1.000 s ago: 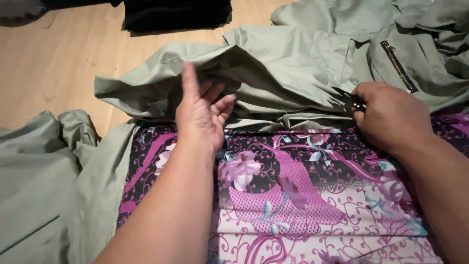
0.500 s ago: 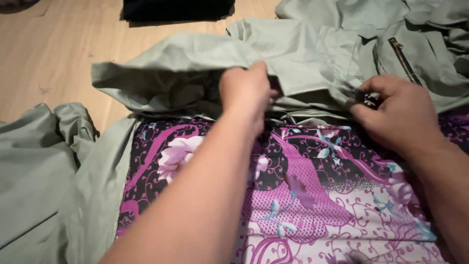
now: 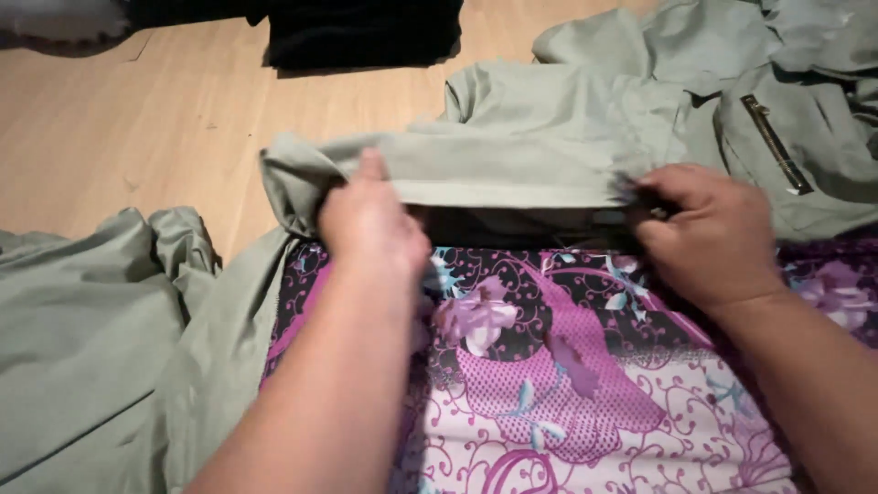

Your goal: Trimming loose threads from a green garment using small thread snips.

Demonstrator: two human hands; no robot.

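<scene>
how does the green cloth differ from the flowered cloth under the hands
The green cloth is plain sage, rumpled and folded over in a band; the flowered cloth is patterned purple, pink, black and white, lying flat. The left hand and right hand pinch the green cloth, not the flowered one. Both lie on the wooden floor.

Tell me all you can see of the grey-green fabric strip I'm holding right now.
The grey-green fabric strip is a folded band of matte woven cloth, stretched level between both hands. The left hand pinches its bunched left end; the right hand grips the right end. It belongs to a larger garment and lies above the floral purple cloth.
</scene>
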